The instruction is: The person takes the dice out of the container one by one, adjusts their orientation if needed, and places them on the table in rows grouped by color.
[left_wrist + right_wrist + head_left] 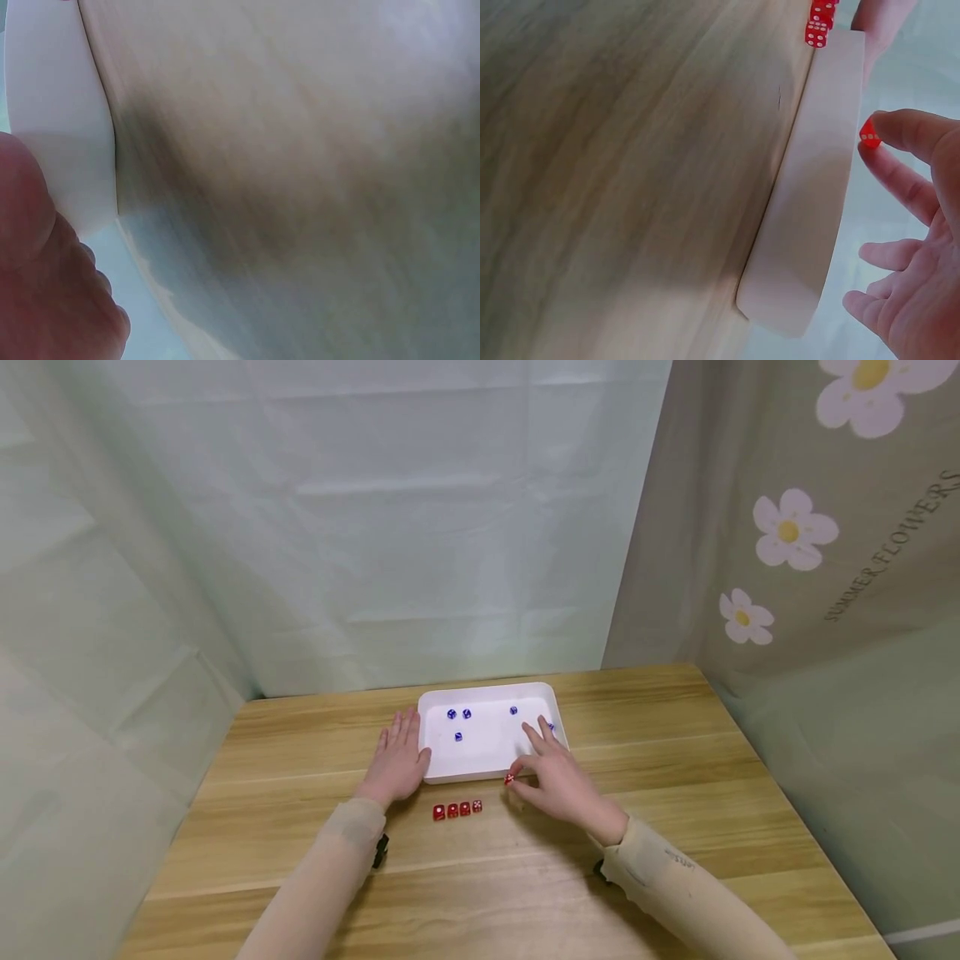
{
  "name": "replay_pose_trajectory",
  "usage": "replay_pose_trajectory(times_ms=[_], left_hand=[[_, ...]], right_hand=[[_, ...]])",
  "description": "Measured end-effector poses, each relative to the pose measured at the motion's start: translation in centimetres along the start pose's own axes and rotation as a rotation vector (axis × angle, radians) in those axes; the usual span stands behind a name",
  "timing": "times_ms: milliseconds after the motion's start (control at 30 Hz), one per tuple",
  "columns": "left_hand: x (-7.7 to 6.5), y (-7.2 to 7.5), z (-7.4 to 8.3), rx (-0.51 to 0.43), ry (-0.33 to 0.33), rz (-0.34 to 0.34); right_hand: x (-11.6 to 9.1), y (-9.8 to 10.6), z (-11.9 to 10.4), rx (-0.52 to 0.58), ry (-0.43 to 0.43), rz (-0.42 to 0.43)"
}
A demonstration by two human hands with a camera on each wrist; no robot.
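Observation:
Between thumb and index finger my right hand [558, 781] pinches a red die [509, 779] near the front right of the white tray [472, 776]. In the right wrist view, the same red die [869, 135] shows between the fingertips, with the other fingers spread. My left hand [397, 760] lies flat with straight fingers along the tray's left side, its thumb at the rim. A short row of red dice [452, 811] stands on the table in front of the tray. In the left wrist view only part of the left hand [45, 277] shows beside the tray wall [64, 112].
Several blue dice [467, 714] lie scattered inside the tray, one partly behind the right hand's fingers. The wooden table [637, 735] reaches back to a pale curtain [420, 527]. A flowered cloth [795, 531] hangs on the right.

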State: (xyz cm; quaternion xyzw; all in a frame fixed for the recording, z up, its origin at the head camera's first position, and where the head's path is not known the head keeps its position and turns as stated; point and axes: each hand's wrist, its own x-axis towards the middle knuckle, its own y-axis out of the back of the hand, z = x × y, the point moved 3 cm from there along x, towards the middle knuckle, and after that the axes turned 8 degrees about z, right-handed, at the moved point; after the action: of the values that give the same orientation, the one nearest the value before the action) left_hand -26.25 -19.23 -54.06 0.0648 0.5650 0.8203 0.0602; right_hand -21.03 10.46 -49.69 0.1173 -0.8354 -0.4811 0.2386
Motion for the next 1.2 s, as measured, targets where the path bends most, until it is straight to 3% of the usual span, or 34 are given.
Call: replay_pose_trajectory(times_ms=[433,1033,1200], left_hand=[[-0.4,0.4,0.5,-0.017,0.007,0.007],[0.0,0.2,0.2,-0.032,0.001,0.012],[0.0,-0.1,0.1,-0.015,0.001,0.012]], right_hand=[[-0.2,0.0,-0.6,-0.015,0.011,-0.034],[-0.8,-1.4,-1.3,-0.064,0.132,-0.053],[-0.9,-1.9,-1.3,-0.089,0.132,-0.065]])
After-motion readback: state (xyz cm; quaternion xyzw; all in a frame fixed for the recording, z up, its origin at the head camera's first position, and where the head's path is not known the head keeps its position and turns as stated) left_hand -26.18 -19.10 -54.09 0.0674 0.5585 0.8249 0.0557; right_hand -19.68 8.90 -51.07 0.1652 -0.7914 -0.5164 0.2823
